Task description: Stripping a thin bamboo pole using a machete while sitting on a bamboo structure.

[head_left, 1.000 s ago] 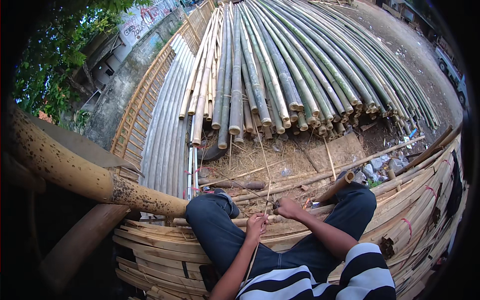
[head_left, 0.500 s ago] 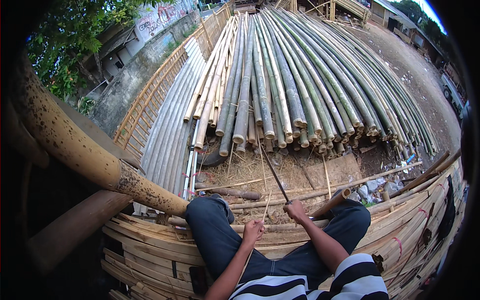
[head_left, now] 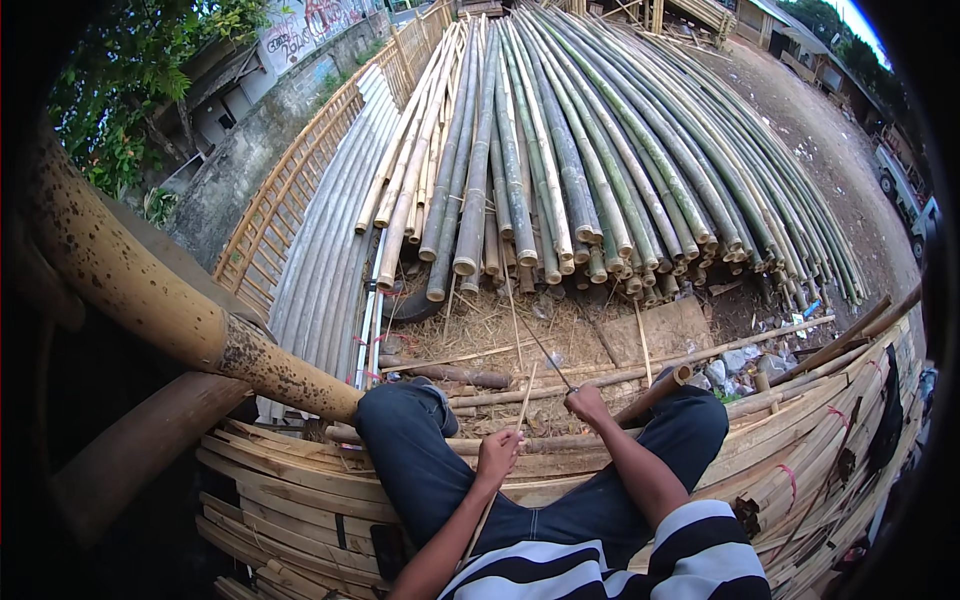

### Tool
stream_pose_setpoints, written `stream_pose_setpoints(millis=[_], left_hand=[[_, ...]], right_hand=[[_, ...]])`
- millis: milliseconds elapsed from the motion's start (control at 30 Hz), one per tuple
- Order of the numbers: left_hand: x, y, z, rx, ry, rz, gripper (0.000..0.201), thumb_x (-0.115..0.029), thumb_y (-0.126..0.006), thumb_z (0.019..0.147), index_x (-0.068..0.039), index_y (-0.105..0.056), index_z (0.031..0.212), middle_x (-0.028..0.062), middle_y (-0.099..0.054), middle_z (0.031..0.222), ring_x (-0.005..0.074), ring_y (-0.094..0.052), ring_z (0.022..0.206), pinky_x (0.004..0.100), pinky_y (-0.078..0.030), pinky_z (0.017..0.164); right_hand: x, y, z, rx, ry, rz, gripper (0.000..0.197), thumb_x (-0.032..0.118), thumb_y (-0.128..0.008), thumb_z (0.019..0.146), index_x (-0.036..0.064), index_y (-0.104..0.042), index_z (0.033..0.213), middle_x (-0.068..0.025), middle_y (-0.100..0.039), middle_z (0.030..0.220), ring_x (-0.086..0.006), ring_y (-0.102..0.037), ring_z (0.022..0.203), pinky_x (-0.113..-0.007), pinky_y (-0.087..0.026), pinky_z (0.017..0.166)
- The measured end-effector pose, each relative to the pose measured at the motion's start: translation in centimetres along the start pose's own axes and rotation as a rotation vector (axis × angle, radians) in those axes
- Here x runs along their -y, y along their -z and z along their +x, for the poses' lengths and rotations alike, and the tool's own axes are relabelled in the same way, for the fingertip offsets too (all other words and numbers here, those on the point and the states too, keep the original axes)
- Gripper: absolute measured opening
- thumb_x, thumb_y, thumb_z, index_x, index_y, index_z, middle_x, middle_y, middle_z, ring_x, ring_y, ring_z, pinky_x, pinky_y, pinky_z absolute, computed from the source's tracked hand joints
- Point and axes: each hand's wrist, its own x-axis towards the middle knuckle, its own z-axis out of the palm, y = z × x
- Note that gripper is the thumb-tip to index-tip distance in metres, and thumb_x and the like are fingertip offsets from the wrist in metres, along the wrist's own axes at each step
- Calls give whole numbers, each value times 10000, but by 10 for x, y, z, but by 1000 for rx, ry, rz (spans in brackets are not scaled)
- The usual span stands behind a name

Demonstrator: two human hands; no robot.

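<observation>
Head view, seated worker among bamboo. The left hand (head_left: 497, 452) is closed in a tight grip around a thin bamboo strip (head_left: 520, 405), which is seen to run up from the lap, between the knees, toward the far ground. The right hand (head_left: 588, 402) is closed around the handle of a dark blade (head_left: 545, 352); the blade is angled up and left, its tip over the straw-littered ground (head_left: 480, 330). Both hands are held near each other above the legs in dark trousers (head_left: 420, 470). A stack of split bamboo slats (head_left: 290, 500) is shown under and around the legs. A large pile of long bamboo poles (head_left: 560, 150) is laid out far ahead. A thick speckled pole (head_left: 170, 310) is seen at the near left.
</observation>
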Motion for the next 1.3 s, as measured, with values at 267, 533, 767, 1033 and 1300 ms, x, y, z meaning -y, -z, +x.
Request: stream_pose_setpoints(millis=[267, 533, 767, 1033, 1300], left_hand=[[6, 4, 17, 23, 71, -229, 123, -161, -552, 953, -70, -494, 1012, -10, -421, 632, 39, -290, 383, 206, -182, 344], [13, 7, -6, 21, -7, -77, 68, -150, -507, 974, -113, -461, 940, -19, -410, 639, 28, -308, 414, 193, -194, 350], [-5, 11, 1, -34, 50, -120, 146, -189, -507, 975, -51, -530, 1018, -24, -391, 604, 35, -293, 383, 191, -195, 335], [7, 10, 15, 41, 88, -128, 244, -251, -483, 986, -26, -573, 1010, -33, -377, 586, 31, -268, 369, 196, -187, 326], [5, -16, 3, -65, -46, 139, 195, -182, -530, 964, -11, -618, 995, -50, -395, 572, 10, -313, 391, 211, -191, 335]], right_hand=[[56, -2, -58, 96, 188, 337, 232, 171, -617, 638, -18, -552, 521, -96, -498, 447, -181, -502, 400, -332, -380, 399], [66, -21, -65, 53, 285, -118, 314, 224, -587, 631, -74, -620, 728, -277, -626, 736, -388, -649, 756, -456, -494, 690], [-14, 15, 0, -162, -146, 407, 232, 148, -602, 636, -82, -610, 614, -187, -596, 565, -266, -596, 493, -381, -453, 480], [82, 9, -87, 184, 388, 114, 337, 215, -602, 598, -109, -513, 581, -252, -491, 516, -320, -539, 481, -433, -442, 517], [-2, 0, -13, -73, -28, 25, 366, 224, -531, 693, -80, -664, 847, -331, -630, 922, -446, -627, 928, -478, -501, 839]])
